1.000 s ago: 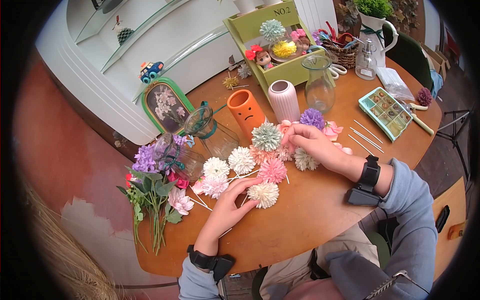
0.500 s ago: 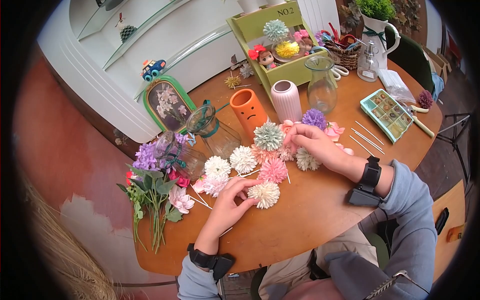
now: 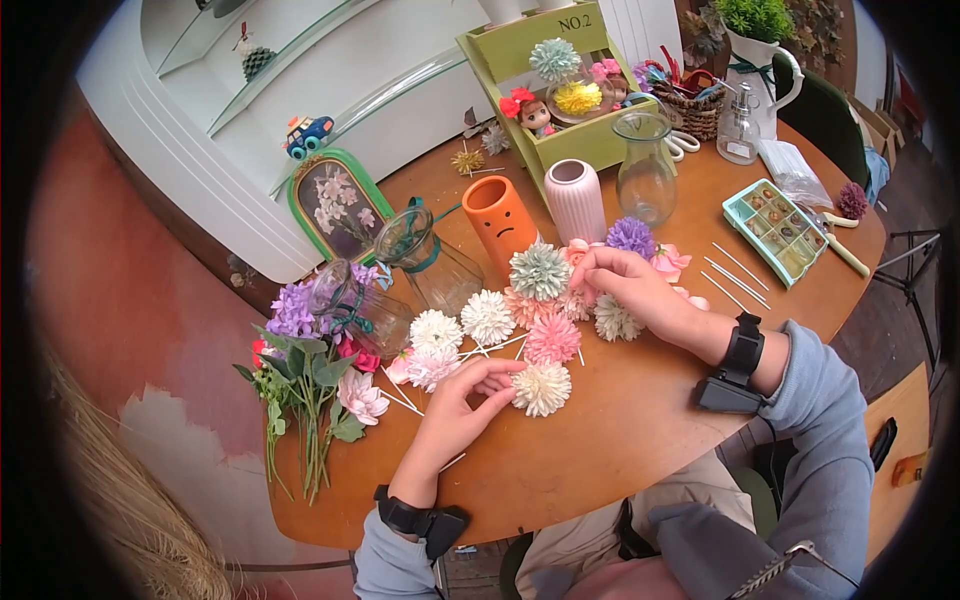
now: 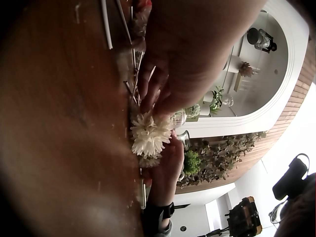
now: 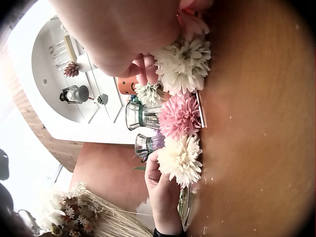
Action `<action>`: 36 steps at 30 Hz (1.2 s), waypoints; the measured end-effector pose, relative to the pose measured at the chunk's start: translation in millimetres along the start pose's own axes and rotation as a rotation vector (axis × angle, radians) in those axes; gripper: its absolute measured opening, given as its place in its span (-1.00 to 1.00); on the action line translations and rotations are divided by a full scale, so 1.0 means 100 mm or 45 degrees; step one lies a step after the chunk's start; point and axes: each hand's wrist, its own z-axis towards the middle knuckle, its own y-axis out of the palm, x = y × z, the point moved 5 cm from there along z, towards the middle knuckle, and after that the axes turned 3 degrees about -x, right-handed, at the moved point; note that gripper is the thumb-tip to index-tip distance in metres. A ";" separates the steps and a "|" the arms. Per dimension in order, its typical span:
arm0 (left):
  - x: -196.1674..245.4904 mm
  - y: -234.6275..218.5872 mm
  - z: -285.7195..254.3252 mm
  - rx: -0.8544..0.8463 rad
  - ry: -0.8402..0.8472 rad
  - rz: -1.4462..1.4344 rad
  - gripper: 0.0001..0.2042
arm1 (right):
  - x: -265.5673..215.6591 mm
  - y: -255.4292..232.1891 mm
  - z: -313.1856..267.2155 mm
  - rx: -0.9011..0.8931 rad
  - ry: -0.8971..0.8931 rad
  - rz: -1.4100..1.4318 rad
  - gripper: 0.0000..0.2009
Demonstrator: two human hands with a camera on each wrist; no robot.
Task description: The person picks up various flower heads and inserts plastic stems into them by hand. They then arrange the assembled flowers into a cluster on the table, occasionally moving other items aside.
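cream flower (image 3: 542, 389) on counter (image 3: 610, 440) has edged right, fingers of l. hand (image 3: 456, 415) parted at its edge, so prob. just being positioned; r. hand (image 3: 645, 298) nr grey-green flower (image 3: 540, 270), can't tell its grip.

Behind both the left hand (image 3: 462, 408) and the right hand (image 3: 645, 295) sit black wrist straps (image 3: 743, 345) bearing boxy black modules (image 3: 727, 394). Farther back from each hand, bunched blue-grey fabric sleeves (image 3: 822, 400) begin.
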 end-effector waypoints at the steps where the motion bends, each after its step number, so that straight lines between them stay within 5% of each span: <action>1: 0.00 0.01 0.00 -0.018 0.003 -0.004 -0.73 | -0.01 0.00 0.00 -0.001 0.001 0.000 -0.87; 36: -0.05 -0.02 0.02 -0.022 0.019 0.143 -0.75 | -0.02 0.00 -0.01 0.006 0.011 -0.020 -0.86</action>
